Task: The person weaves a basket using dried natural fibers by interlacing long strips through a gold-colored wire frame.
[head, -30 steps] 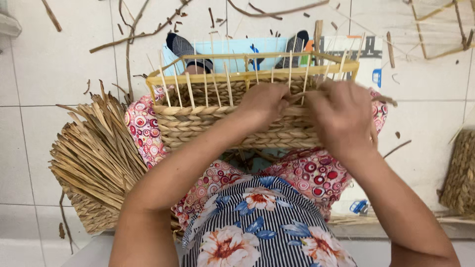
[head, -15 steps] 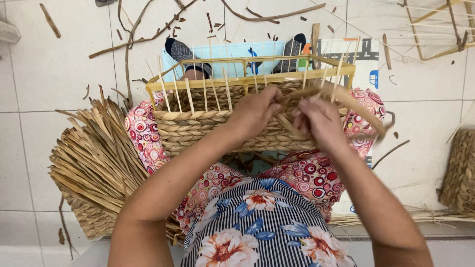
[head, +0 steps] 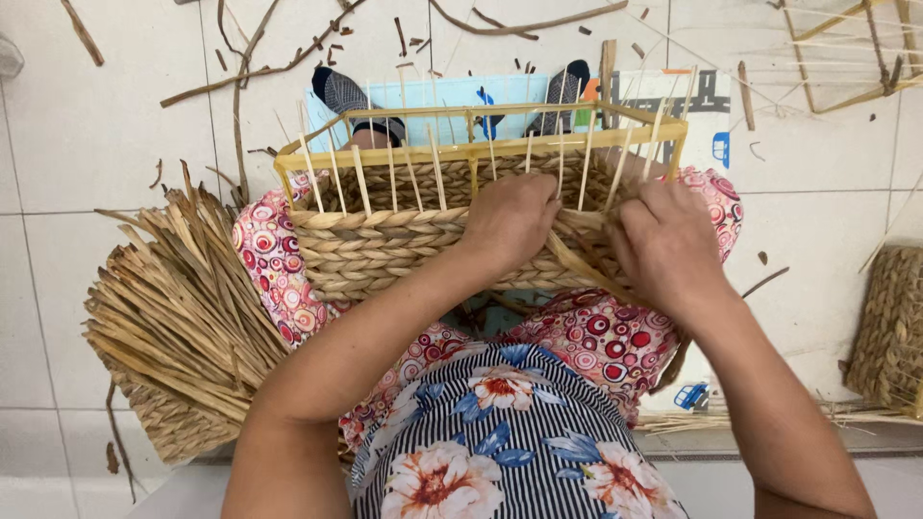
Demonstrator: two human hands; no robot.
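The floor is laid in large white tiles with thin grey joints, evenly lit. Brown twigs and broken stalks lie scattered across its far side.

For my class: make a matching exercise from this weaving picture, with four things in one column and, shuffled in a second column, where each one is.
Things
1. left hand
2. right hand
3. bundle of dried strips
4. woven mat

Places
A. at the picture's right edge, on the floor
B. on the half-woven basket, near the middle of its front wall
C. on the floor, left of the lap
D. at the basket's right end

Pairs: 1-B, 2-D, 3-C, 4-A
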